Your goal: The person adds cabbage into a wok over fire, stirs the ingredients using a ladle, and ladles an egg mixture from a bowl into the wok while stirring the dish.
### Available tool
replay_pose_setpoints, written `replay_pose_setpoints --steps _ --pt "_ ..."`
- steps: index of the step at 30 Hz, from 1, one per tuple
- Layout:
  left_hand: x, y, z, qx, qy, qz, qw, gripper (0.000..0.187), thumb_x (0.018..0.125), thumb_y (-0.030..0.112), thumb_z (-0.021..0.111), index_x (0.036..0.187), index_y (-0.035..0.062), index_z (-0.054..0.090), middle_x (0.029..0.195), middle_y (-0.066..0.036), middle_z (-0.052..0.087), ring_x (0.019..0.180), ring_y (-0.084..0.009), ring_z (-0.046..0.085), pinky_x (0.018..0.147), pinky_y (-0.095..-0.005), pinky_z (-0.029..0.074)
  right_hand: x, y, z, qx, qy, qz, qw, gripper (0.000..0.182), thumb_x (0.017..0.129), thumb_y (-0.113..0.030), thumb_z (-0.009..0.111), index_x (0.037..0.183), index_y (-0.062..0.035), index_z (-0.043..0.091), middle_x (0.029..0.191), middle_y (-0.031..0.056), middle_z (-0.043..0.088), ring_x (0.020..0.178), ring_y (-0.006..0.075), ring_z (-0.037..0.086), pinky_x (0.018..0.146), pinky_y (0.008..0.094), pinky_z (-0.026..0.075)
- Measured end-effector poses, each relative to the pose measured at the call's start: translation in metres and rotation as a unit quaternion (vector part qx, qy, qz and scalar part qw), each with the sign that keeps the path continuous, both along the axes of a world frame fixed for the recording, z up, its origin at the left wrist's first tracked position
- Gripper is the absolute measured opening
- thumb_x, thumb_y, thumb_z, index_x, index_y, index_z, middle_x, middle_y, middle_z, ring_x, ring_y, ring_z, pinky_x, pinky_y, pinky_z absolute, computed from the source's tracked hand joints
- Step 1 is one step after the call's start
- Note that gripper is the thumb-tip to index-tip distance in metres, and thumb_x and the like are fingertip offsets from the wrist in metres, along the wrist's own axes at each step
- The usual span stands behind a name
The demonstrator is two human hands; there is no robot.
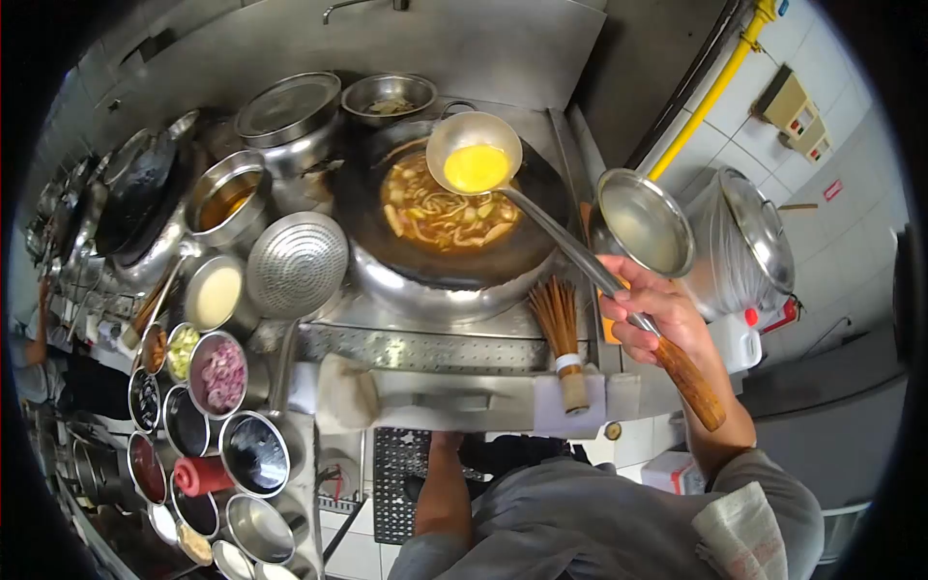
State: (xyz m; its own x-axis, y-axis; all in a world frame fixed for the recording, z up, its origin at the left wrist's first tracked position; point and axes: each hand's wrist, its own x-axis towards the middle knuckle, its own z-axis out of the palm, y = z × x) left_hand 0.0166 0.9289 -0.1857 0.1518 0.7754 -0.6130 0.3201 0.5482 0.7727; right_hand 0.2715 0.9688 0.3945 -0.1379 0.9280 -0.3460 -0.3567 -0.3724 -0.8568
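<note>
My right hand (650,314) is wrapped round the handle of a metal ladle (558,232) with a wooden grip end. The ladle's bowl holds yellow liquid (477,168) and hangs over a dark wok (372,246). In the wok lies a brown, soupy dish (445,217) with pale strips. My left forearm (445,493) reaches down at the front edge of the stove, and the fingers of that hand are hidden. A bamboo brush (564,338) stands near the front edge, below my right hand's side of the wok.
A perforated strainer (297,265) rests left of the wok. Bowls of ingredients, one with chopped onion (224,375), crowd the lower left. On the right are a metal bowl (646,222) and a lidded pot (739,246). Another person (72,382) is at the far left.
</note>
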Motion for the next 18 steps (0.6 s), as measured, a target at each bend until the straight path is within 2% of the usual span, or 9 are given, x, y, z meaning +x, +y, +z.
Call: replay_pose_setpoints --steps 6,18 --pt "0.013 0.000 0.003 -0.074 -0.005 -0.002 0.997 0.044 0.085 0.034 0.071 0.117 0.0041 0.061 0.105 -0.016 0.067 0.092 -0.0316 0.065 0.074 -0.0433 0.054 0.034 0.010 -0.013 -0.024 0.054 -0.047 0.997 0.050 0.093 -0.003 0.049 0.143 -0.0080 0.042 0.085 0.0089 0.051 0.040 0.0062 0.041 0.031 0.0223 0.030" --pt "0.008 0.014 0.011 -0.098 0.003 -0.011 0.995 0.041 0.083 0.034 0.072 0.113 0.0081 0.063 0.100 -0.015 0.068 0.087 -0.0311 0.066 0.072 -0.0443 0.054 0.050 0.001 -0.009 -0.030 0.069 -0.060 0.995 0.047 0.094 -0.003 0.051 0.139 -0.0093 0.043 0.084 0.0076 0.052 0.043 0.0086 0.042 0.035 0.0231 0.033"
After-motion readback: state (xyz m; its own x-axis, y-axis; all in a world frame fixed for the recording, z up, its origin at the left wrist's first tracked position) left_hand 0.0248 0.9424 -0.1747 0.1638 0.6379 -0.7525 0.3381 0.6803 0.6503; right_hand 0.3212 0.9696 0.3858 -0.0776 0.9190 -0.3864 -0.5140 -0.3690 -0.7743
